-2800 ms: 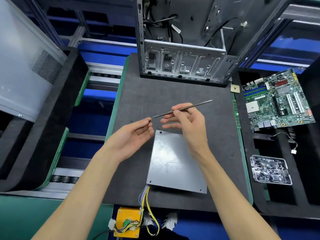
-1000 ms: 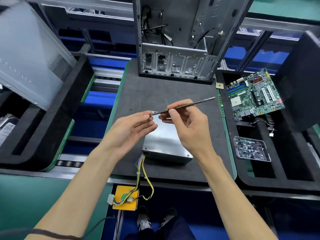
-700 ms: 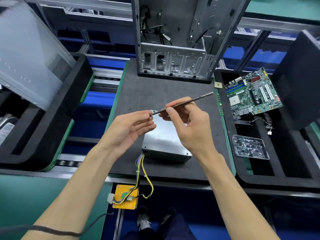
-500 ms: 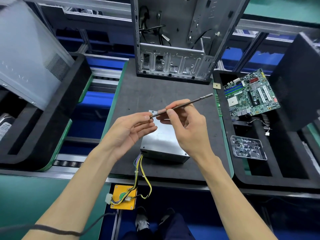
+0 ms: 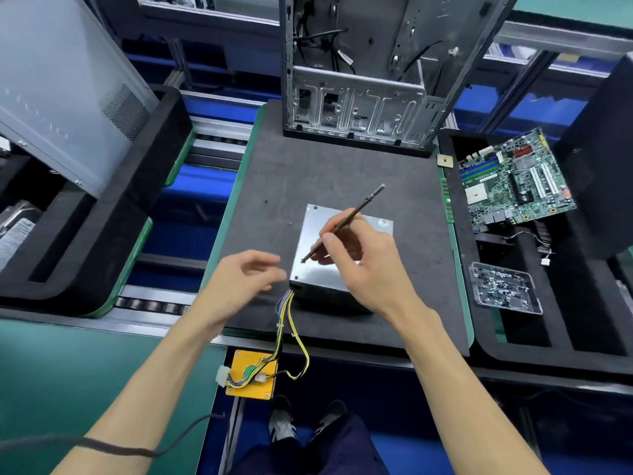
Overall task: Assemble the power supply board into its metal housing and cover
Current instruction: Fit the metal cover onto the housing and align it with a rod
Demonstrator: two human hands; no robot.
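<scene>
Right hand (image 5: pixel 368 265) pinched the screwdriver (image 5: pixel 344 222), tip down on the housing (image 5: pixel 310 243); left hand (image 5: pixel 239 282), at nine o'clock, hovered loose-fingered.

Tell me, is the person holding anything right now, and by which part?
The right hand pinches a thin screwdriver rod around its middle, tip over the metal housing. The left hand holds nothing.

Bare forearms, a thin dark cord (image 5: pixel 116 450) round the left wrist (trailing off), dark trousers (image 5: pixel 308 454), black-and-white shoes (image 5: pixel 281 423).
</scene>
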